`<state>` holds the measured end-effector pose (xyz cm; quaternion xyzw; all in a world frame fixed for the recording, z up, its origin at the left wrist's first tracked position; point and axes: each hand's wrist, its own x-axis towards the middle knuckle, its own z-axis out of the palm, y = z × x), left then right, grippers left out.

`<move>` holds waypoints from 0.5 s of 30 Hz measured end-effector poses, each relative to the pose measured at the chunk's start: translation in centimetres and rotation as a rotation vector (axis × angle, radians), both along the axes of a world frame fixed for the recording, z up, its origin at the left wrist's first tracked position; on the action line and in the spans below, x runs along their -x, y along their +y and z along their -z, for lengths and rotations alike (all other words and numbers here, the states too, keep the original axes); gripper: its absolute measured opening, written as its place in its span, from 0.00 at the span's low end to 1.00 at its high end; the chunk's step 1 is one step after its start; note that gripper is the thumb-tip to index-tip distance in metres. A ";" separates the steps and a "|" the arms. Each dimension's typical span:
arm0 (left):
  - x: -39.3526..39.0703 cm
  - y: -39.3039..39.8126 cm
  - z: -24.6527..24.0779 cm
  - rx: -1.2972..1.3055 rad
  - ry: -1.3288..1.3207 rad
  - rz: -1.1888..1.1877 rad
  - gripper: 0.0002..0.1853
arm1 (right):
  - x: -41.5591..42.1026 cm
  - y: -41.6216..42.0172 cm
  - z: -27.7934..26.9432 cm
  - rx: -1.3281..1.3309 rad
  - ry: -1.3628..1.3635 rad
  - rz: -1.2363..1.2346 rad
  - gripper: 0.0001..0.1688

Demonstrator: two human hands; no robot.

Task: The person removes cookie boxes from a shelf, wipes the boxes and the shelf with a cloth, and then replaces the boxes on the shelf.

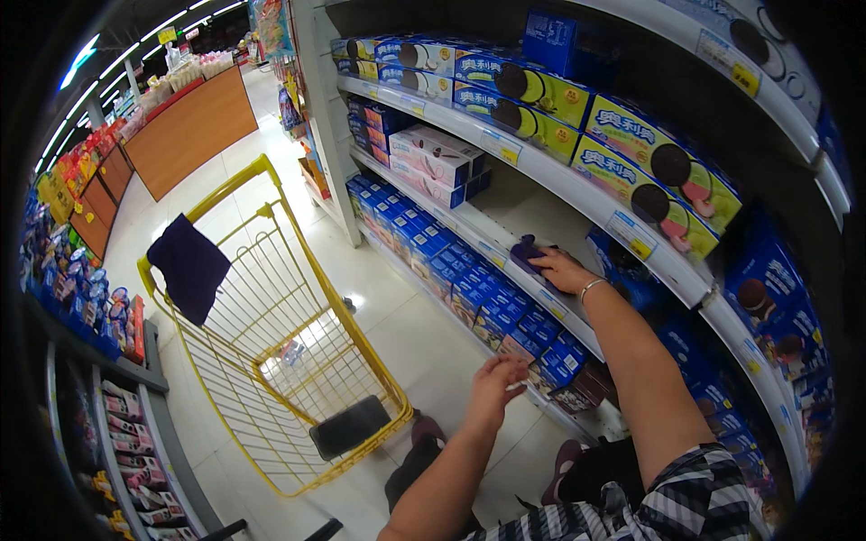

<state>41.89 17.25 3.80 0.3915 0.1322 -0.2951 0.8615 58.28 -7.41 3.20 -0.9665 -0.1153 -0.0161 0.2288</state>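
My right hand (561,268) presses a dark purple cloth (527,254) onto the bare part of a white metal shelf (514,203), close to its front rail. A bracelet circles that wrist. Beside the cloth, towards the back left, pink and white cookie boxes (433,162) are stacked on the same shelf. Blue packs (602,250) lie to the right of my hand. My left hand (498,379) hangs in the air in front of the lowest shelf, fingers loosely curled and apart, holding nothing. Below it and beyond, rows of blue cookie packs (446,250) fill that shelf.
A yellow wire shopping cart (318,284) stands at my left, with a dark purple cloth (189,267) over its far rim and a black flat object (352,426) at its near end. Oreo boxes (521,88) line the upper shelf. Another display rack (128,433) borders the aisle's left.
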 end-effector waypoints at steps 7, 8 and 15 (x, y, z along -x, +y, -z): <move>-0.2 0.5 -0.9 0.071 -0.075 -0.057 0.11 | 6.4 -0.7 -6.3 0.099 -0.008 0.197 0.18; -0.2 0.6 -0.9 0.084 -0.073 -0.078 0.10 | 7.5 0.8 -7.8 -0.094 -0.102 0.200 0.17; 0.3 0.6 -1.4 0.251 -0.159 -0.080 0.19 | 15.0 8.7 -11.7 -1.486 0.283 0.228 0.14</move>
